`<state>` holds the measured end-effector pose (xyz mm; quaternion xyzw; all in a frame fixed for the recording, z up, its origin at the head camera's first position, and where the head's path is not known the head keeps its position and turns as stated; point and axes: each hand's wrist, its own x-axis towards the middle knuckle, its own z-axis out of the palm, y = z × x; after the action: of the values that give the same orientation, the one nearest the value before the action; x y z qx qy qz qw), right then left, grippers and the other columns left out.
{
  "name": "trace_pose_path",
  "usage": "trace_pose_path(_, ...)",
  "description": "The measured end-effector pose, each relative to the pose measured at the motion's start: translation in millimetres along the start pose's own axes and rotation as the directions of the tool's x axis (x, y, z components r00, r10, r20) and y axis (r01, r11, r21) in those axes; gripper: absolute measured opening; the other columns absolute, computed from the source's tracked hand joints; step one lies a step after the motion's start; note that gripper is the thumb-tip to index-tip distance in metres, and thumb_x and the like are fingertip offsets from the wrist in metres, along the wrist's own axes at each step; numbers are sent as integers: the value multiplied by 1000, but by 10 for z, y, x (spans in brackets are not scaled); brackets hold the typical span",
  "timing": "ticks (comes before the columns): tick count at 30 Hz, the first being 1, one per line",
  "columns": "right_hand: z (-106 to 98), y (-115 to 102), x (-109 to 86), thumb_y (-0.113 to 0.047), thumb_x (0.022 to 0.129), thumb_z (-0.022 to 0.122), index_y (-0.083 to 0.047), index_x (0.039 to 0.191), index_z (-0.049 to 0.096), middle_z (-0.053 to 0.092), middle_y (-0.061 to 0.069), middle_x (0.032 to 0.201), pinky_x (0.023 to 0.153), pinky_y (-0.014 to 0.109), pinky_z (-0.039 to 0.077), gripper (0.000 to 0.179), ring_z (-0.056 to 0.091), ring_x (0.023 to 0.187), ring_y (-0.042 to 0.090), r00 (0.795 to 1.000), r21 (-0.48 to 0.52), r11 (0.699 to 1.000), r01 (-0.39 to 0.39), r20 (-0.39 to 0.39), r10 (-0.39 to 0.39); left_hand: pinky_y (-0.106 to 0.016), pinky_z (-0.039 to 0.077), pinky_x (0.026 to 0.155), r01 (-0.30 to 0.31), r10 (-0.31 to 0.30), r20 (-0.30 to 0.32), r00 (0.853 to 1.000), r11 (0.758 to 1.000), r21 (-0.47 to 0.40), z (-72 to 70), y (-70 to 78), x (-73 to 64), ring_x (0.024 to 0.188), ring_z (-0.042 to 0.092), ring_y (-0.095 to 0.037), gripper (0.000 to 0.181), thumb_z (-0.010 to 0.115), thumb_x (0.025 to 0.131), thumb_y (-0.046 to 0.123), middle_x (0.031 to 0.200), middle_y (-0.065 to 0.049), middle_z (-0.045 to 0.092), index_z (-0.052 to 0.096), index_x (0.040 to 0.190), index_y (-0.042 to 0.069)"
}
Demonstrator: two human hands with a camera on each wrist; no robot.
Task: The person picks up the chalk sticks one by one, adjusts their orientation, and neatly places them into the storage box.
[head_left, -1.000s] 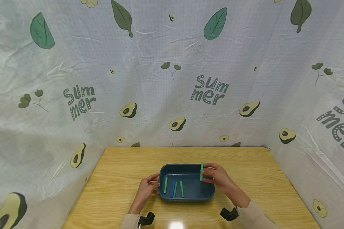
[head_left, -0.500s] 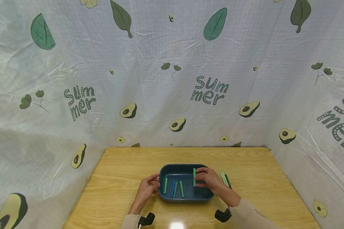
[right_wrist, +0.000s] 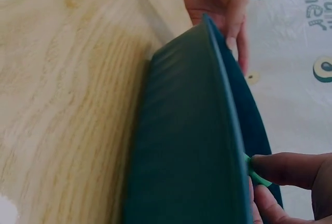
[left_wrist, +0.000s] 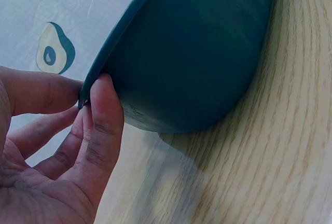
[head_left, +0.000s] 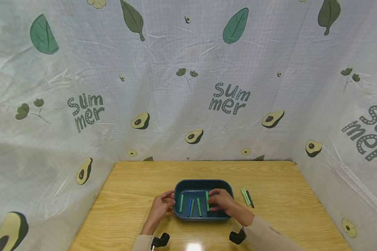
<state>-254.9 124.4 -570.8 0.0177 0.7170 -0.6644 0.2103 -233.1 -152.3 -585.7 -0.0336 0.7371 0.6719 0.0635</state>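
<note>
A dark teal bin [head_left: 204,219] sits on the wooden table. My left hand [head_left: 160,207] is at its left end, and in the left wrist view the thumb and a finger pinch the bin's rim [left_wrist: 106,53]. Inside the bin, my right hand [head_left: 222,200] pinches a green stick [head_left: 207,203] standing nearly lengthwise to me. In the right wrist view the bin's near wall [right_wrist: 181,130] hides most of that green stick [right_wrist: 259,177]. Left of it in the bin lie a blue stick [head_left: 189,207] and several green ones, among them a leftmost green stick [head_left: 181,203].
On the table right of the bin lie two light green sticks [head_left: 245,196] and a dark stick [head_left: 250,199], close together. A white sheet [head_left: 176,104] printed with avocados and leaves walls the table [head_left: 138,174] at the back and both sides.
My right hand has moved left and lower with the green stick, from the bin's right rim toward its middle. The sticks right of the bin have come into view. My left hand stays put.
</note>
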Motion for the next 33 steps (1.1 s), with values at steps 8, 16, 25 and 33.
trace_pose_path(8, 53, 65, 36, 4, 81, 64, 7, 112, 55, 61, 9, 82, 65, 39, 61, 33, 62, 72, 18, 999, -50, 998, -32, -5, 31, -32, 58, 64, 4, -4, 5, 1000, 1000, 2, -5, -1, -4, 91, 63, -23, 45, 58, 89, -3, 117, -25, 54, 54, 134, -6)
trace_pose_path(16, 80, 88, 47, 3, 81, 63, 6, 113, 54, 66, 12, 84, 66, 37, 61, 34, 66, 74, 19, 998, -88, 994, -65, -13, 64, -32, 58, 65, 8, -8, 0, 1000, 1000, 6, -13, -15, 8, 88, 62, -19, 46, 58, 89, -2, 116, -23, 55, 54, 134, -4)
trace_pose_path(25, 72, 37, 24, -4, 88, 61, 10, 114, 55, 68, 21, 98, 73, 40, 60, 30, 68, 81, 20, 999, -49, 998, 50, 3, -50, -33, 58, 66, 17, -17, 2, 1000, 1000, 2, -21, -6, 10, 87, 61, -18, 46, 59, 89, -3, 117, -23, 55, 54, 134, -4)
trace_pose_path(33, -15, -74, -34, -8, 91, 63, 9, 116, 56, 67, 25, 105, 78, 41, 60, 31, 70, 88, 25, 993, -1, 994, 109, -34, -109, -34, 58, 66, 14, -14, 3, 1000, 1000, -4, -28, 8, 38, 87, 61, -17, 46, 59, 89, -3, 116, -24, 55, 55, 134, -5)
